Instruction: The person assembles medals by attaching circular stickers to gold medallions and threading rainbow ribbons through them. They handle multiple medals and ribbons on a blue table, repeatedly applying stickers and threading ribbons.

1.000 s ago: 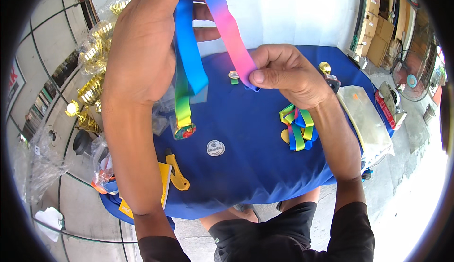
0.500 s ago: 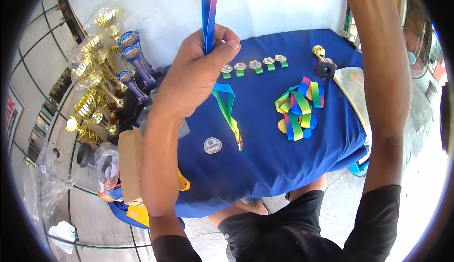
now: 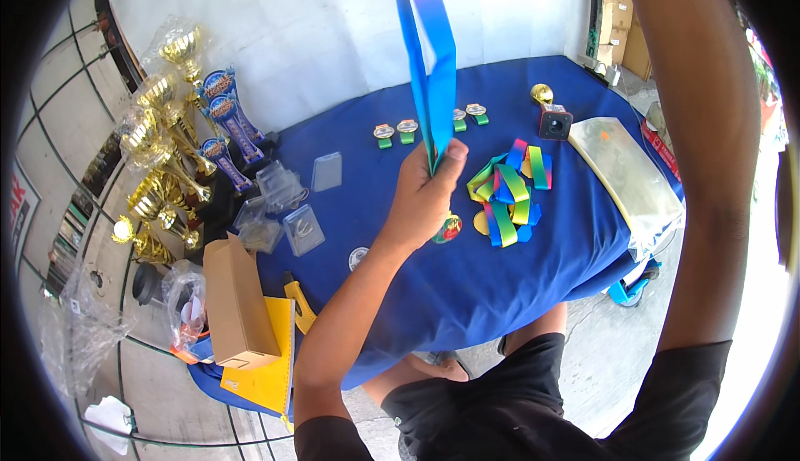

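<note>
We see a blue and pink ribbon (image 3: pixel 442 65) rising from our left hand (image 3: pixel 423 199), its two strands running nearly straight up past the top edge. The left hand is closed on it, thumb uppermost, probably to keep both strands together; their straightness suggests a hold from above. A round medal (image 3: pixel 448 229) shows just below and right of the hand, partly hidden by it, apparently on this ribbon's lower end.

Our right forearm (image 3: pixel 717 161) reaches up out of view, so we cannot tell whether the right hand is open or closed.

Beyond the left hand, small medals (image 3: pixel 407 126) with green tabs stand in a row, perhaps spaced so each stays easy to pick out; the ribbon crosses in front. Right of the hand, a tangled pile of ribbons (image 3: pixel 510 194) lies on the blue cloth (image 3: pixel 417 319), likely kept within reach. Left of it lie clear plastic cases (image 3: pixel 306 232); farther left, gold trophies (image 3: pixel 154 132) stand clustered, seemingly out of the way.
</note>
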